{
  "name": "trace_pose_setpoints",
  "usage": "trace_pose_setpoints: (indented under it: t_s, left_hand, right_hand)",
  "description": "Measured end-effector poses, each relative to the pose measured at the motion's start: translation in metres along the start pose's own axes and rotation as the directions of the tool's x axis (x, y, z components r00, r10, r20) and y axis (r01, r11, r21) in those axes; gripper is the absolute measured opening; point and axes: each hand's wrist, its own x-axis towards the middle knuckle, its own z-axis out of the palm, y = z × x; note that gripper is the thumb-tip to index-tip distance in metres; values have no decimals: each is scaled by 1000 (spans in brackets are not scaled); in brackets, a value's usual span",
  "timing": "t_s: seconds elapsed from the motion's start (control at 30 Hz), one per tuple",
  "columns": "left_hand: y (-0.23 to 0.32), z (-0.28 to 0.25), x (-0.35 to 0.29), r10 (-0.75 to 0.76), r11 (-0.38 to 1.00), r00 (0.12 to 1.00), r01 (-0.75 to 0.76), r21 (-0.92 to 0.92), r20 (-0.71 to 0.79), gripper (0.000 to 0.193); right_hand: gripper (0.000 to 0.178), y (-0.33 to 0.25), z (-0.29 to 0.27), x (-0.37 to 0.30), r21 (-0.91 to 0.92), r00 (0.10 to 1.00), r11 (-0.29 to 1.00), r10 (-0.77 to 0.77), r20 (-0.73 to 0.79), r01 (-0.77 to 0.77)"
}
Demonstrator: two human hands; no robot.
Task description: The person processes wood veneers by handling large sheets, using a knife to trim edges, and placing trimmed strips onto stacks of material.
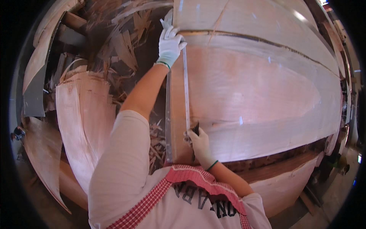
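A long, narrow white measuring strip (186, 87) with small marks lies lengthwise near the left edge of a thin reddish wood veneer sheet (244, 87). My left hand (170, 45), in a white glove, closes its fingers at the strip's far end, beside the sheet's left edge. At the near end, my gloved right hand (201, 147) is closed around a slim black tool (196, 129), its fingers touching the strip. Most of the tool is hidden by the hand, so its kind does not show.
Beyond a dark ragged gap lies another pale veneer sheet (251, 19). Torn veneer scraps (126, 45) litter the floor at left. Curved veneer pieces (82, 114) stand on the left, near my arm. More stacked veneer (286, 189) sits below the near edge.
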Motion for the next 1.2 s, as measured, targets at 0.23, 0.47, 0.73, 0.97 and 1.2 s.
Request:
trace_pose_setpoints:
  t_s: [0.23,0.47,0.73,0.97,1.2]
  left_hand:
    - [63,-81,-102,92,996,929,-78,-52,357,73]
    - [137,-149,-199,126,976,806,5,-219,579,70]
    - [157,-159,-175,-28,944,918,154,-290,395,46]
    - [192,-143,-128,104,908,953,27,-418,286,36]
    - [140,-124,-102,52,938,963,44,-344,263,32]
  right_hand:
    - [19,1,2,-10,-28,999,999,27,-30,-28]
    - [21,17,-11,3,-377,954,879,-297,46,292]
    - [33,-86,-224,7,-511,849,829,-425,-313,227]
    - [33,-107,-351,63,-237,749,955,-287,-597,177]
    - [33,-37,-351,-25,-366,799,923,-309,-516,121]
